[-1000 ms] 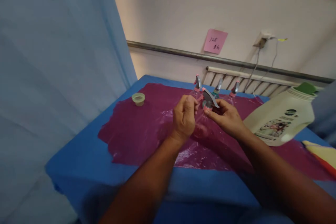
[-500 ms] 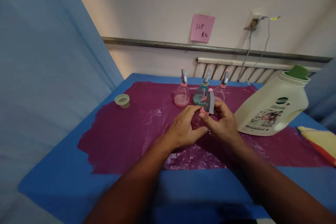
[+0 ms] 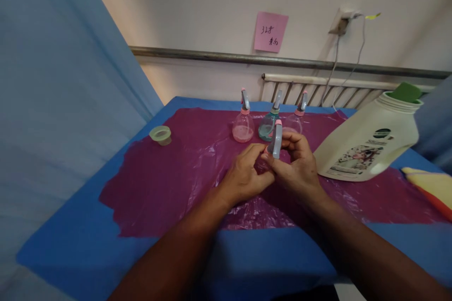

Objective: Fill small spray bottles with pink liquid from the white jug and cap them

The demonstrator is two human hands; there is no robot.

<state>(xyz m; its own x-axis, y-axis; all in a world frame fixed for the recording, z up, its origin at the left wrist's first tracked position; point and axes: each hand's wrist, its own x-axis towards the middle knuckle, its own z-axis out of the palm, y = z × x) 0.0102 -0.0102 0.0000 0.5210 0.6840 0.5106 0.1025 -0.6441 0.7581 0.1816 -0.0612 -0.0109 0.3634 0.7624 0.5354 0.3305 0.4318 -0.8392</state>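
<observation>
Both left hand [image 3: 245, 174] and right hand [image 3: 299, 167] clamped round spray bottle [image 3: 276, 142], over purple sheet [image 3: 165, 176].
Its body mostly hidden, contents unclear; rear-right bottle [image 3: 295, 122] partly covered; yellow-red item [image 3: 432, 187] cut off by frame edge.

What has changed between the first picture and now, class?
The left hand, then a fist beside the spray head, has lowered and opened around the held spray bottle. Its grey top, slanting down rightward before, now runs nearly straight down in view. The right hand stays at its neck; the cup and jug stayed put.
</observation>
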